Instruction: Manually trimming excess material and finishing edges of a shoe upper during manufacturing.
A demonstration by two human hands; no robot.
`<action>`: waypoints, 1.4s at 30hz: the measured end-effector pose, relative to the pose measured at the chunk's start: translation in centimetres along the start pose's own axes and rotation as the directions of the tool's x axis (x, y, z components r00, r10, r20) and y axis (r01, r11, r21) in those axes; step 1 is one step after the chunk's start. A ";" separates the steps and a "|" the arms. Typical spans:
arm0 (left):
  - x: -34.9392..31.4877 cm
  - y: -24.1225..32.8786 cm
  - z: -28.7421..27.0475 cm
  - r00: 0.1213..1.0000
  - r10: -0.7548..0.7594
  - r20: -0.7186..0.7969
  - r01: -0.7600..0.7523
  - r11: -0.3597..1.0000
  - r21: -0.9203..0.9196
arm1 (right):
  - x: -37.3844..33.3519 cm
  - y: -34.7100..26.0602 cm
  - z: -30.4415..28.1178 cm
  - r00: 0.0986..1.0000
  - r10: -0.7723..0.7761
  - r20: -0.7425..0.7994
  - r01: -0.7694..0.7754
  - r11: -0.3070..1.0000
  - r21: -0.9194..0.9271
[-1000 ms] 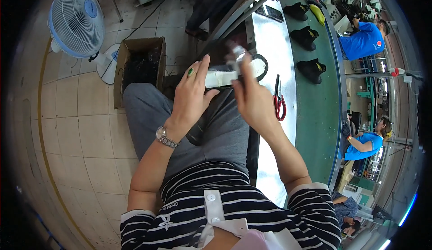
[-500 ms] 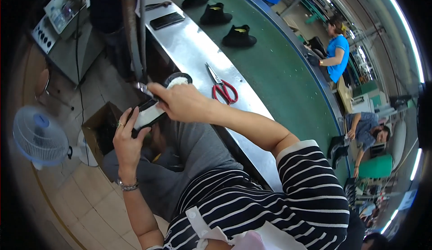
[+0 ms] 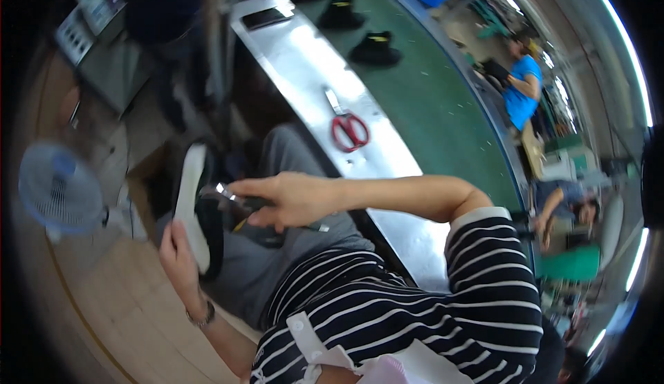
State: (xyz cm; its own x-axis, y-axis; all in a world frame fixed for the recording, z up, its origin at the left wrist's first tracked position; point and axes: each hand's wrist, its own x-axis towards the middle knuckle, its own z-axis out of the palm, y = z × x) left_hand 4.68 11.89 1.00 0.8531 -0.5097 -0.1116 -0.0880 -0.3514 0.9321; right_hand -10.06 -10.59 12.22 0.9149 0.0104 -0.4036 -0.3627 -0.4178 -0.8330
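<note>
A black shoe with a white sole [image 3: 185, 204] is upright in my left hand [image 3: 180, 256], whose fingers grip its lower part. The sole faces left, away from my right hand. In my right hand [image 3: 290, 198] is a pair of pliers [image 3: 223, 190] with a shiny metal head and dark handles. Their head points toward the shoe's side, close to it; motion blur hides whether they touch. Red-handled scissors [image 3: 351, 132] lie on the metal ledge [image 3: 304, 66] beyond my right forearm.
Several black shoes [image 3: 375, 49] stand on the green conveyor belt [image 3: 436, 100]. A dark phone [image 3: 267, 17] lies on the ledge. A fan [image 3: 59, 190] and an open cardboard box [image 3: 149, 183] are at left. Co-workers [image 3: 523, 86] sit across the belt; another person [image 3: 162, 31] stands ahead.
The shoe has swung from slanted to upright, its white sole now fully showing. My right hand has drawn the pliers down toward me, and my left hand has moved lower.
</note>
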 end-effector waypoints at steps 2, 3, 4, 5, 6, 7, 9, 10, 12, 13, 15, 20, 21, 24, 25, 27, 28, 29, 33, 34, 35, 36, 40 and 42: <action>0.0 0.2 -0.1 0.986 0.152 -0.065 -0.123 0.936 0.329 | 1.2 1.0 0.8 0.980 -0.198 -0.005 0.194 0.963 -0.189; -0.3 0.9 0.9 0.971 0.226 -0.075 -0.141 0.801 0.582 | 1.5 1.5 0.8 0.961 -0.277 -0.011 0.263 0.924 -0.277; -0.8 0.9 1.7 0.946 0.318 -0.070 -0.208 0.756 0.621 | 1.6 0.6 0.3 0.981 -0.188 0.039 0.191 0.934 -0.302; -1.5 1.8 2.3 0.935 0.350 -0.059 -0.241 0.748 0.619 | 1.5 -0.6 -0.3 0.992 -0.092 0.082 0.115 0.933 -0.341; -2.0 2.5 2.9 0.946 0.319 -0.055 -0.224 0.767 0.601 | 1.2 -1.3 -0.9 0.991 -0.090 0.104 0.121 0.928 -0.353; -2.5 2.7 3.4 0.954 0.295 -0.050 -0.213 0.786 0.581 | 1.5 -2.2 -1.2 0.989 -0.089 0.119 0.127 0.921 -0.367; -3.0 2.5 4.1 0.920 0.375 -0.109 -0.259 0.794 0.550 | 2.9 -5.9 -1.1 0.975 0.077 0.210 0.034 0.879 -0.476; -3.2 2.0 4.3 0.923 0.366 -0.120 -0.246 0.799 0.549 | 3.0 -6.7 -1.3 0.941 0.265 0.208 -0.094 0.799 -0.594; -3.3 1.5 4.7 0.886 0.433 -0.169 -0.348 0.859 0.375 | 3.6 -6.4 -1.4 0.944 0.200 0.263 -0.002 0.800 -0.600; -3.5 1.6 4.8 0.888 0.428 -0.169 -0.345 0.862 0.372 | 3.8 -6.5 -1.4 0.942 0.131 0.308 0.084 0.799 -0.596; -4.0 2.3 4.9 0.941 0.332 -0.058 -0.299 0.902 0.311 | 4.6 -8.2 -1.4 0.907 0.249 0.338 0.063 0.715 -0.696; -4.3 3.1 4.6 0.986 0.159 0.040 -0.164 0.964 0.211 | 4.3 -5.8 -1.8 0.908 0.239 0.344 0.076 0.714 -0.696; -4.2 3.5 4.2 0.993 -0.007 0.115 0.003 0.999 0.034 | 3.8 -4.5 -1.7 0.907 0.240 0.346 0.079 0.710 -0.700; -2.5 3.1 4.5 0.794 -0.101 0.600 0.608 0.083 -0.790 | 2.5 -2.0 -1.6 0.949 -0.011 0.315 0.212 0.761 -0.613; -1.8 2.1 5.1 0.798 -0.093 0.595 0.602 0.084 -0.794 | 2.3 -1.7 -1.4 0.949 -0.014 0.314 0.216 0.755 -0.620; -0.1 0.2 6.9 0.749 -0.008 0.662 0.662 0.035 -0.749 | 2.0 -1.3 -0.9 0.960 0.020 0.280 0.176 0.736 -0.654; 0.3 0.0 7.4 0.768 -0.057 0.638 0.639 0.000 -0.769 | 1.9 -1.2 -0.9 0.961 0.011 0.276 0.180 0.734 -0.655; 0.4 -0.1 7.9 0.770 -0.045 0.637 0.637 0.004 -0.770 | 1.9 -1.0 -1.1 0.963 0.009 0.269 0.178 0.727 -0.663; 0.3 1.5 8.5 0.858 -0.031 0.513 0.513 0.091 -0.853 | 2.2 -1.0 -2.2 0.957 -0.100 0.271 0.250 0.757 -0.604; 0.4 1.7 8.8 0.858 -0.082 0.507 0.513 0.173 -0.841 | 2.8 -2.4 -3.4 0.941 -0.002 0.337 0.243 0.697 -0.675; 0.6 1.7 8.9 0.858 -0.134 0.496 0.513 0.252 -0.820 | 3.3 -4.1 -4.3 0.915 0.102 0.390 0.245 0.628 -0.738; 0.8 0.8 9.1 0.865 -0.096 0.493 0.499 0.275 -0.822 | 3.9 -6.6 -4.4 0.900 0.177 0.398 0.270 0.491 -0.828; 1.4 0.8 7.5 0.852 0.012 0.523 0.504 0.254 -0.826 | 5.1 -10.5 -4.7 0.822 -0.472 0.318 0.534 0.447 -0.718; 1.2 1.8 7.3 0.846 -0.001 0.534 0.515 0.263 -0.816 | 7.9 -5.5 -5.2 0.681 -0.712 0.169 0.643 0.471 -0.605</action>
State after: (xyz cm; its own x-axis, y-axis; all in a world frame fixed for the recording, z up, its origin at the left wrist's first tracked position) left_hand 1.80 4.93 -0.01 0.4468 -0.8498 -0.2797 0.8360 0.2852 0.4688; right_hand 0.08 -12.94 15.63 0.8515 0.4586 0.2543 0.5244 -0.7393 -0.4224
